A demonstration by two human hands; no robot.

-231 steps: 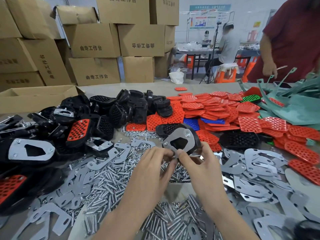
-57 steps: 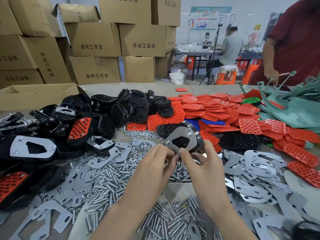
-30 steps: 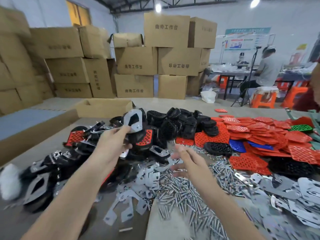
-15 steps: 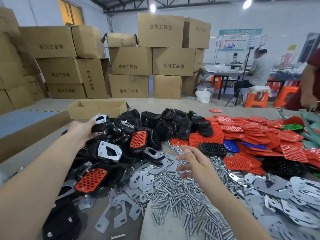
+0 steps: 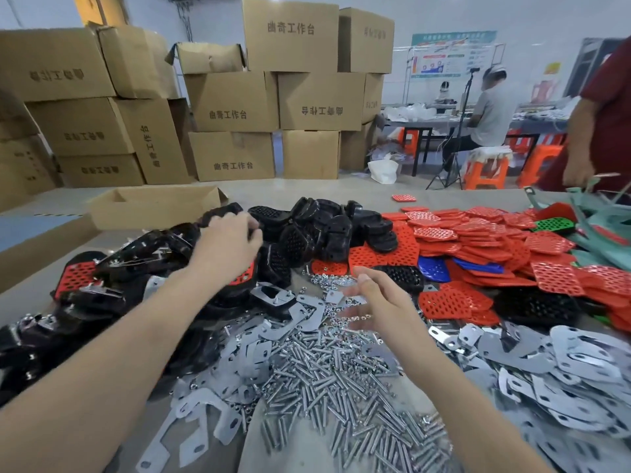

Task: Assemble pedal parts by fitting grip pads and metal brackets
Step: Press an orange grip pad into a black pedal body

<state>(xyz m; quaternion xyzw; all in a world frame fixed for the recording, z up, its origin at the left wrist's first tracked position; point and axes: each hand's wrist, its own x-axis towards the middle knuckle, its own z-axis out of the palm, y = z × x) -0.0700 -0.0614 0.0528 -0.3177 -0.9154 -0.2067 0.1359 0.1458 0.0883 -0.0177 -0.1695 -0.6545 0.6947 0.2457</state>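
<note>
1. Left hand (image 5: 225,245): stretched to 11 o'clock, palm down on the heap of black pedal bodies (image 5: 324,227). Fingers are curled over one body; can't tell if it's actually gripped.
2. Right hand (image 5: 379,302): dead centre, fingers loose and spread, blurred. It holds nothing and hovers over the nuts (image 5: 327,285), just beyond the bolts (image 5: 327,377).
3. Counts: two hands. Pedal bodies, red grip pads (image 5: 478,240), metal brackets (image 5: 580,356), bolts and nuts are in heaps, too many to count. Countable: one green pad (image 5: 553,226), two blue pads (image 5: 431,269), two black pads (image 5: 399,276), and one stray red pad (image 5: 404,198) alone at 12 o'clock.
4. Look:
   - Bodies are black and rounded, some with a perforated face.
   - Grip pads are flat with a grid of holes.
   - Brackets are flat grey plates with cut-outs.
   - The finished pedals (image 5: 76,276) at 9 o'clock have a red pad set in a black body.
5. Layout on the table (image 5: 307,191): bodies at 11–12 o'clock, red pads at 1–3, brackets at 4–5 and 7, bolts at 6.
6. Behind: one open carton (image 5: 153,208) at 10 o'clock, stacked cartons (image 5: 232,100), and two other people at 1–2 o'clock.
</note>
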